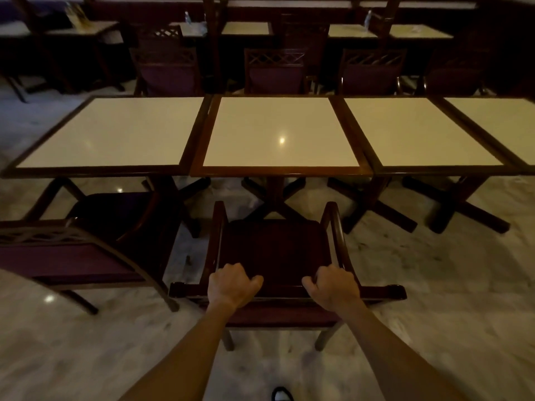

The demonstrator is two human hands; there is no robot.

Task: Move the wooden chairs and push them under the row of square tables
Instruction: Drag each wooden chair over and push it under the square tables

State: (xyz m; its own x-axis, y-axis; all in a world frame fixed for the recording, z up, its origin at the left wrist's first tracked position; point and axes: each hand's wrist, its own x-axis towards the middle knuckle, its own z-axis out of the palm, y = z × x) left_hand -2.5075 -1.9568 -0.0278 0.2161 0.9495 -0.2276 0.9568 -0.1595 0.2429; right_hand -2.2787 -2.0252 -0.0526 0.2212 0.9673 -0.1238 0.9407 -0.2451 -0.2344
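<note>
2 hands grip the top rail of 1 wooden armchair (pixel 278 256): the left hand (pixel 231 285) and the right hand (pixel 333 287) are each clenched over the rail, fingers curled on top, set inward from its scrolled ends. That chair stands on the marble floor (pixel 434 285), facing the middle table (pixel 280 170) of the row, its armrest tips near the table's front edge but not yet under it. It looks like a solid, rigid frame with a padded seat, probably fairly heavy, so it should slide rather than lift; the polished floor likely lets the legs glide, though they may scrape or catch on the table's cross-shaped base (pixel 275 204). Holding the rail with both hands evenly spaced seems right for a straight push. Counting: 4 square tables show in the near row, the rightmost cut off; 1 chair (pixel 110 209) on the left is already partly tucked under, 1 more chair back (pixel 66 256) stands nearer the camera, and at least 3 chairs sit behind the row.
</note>
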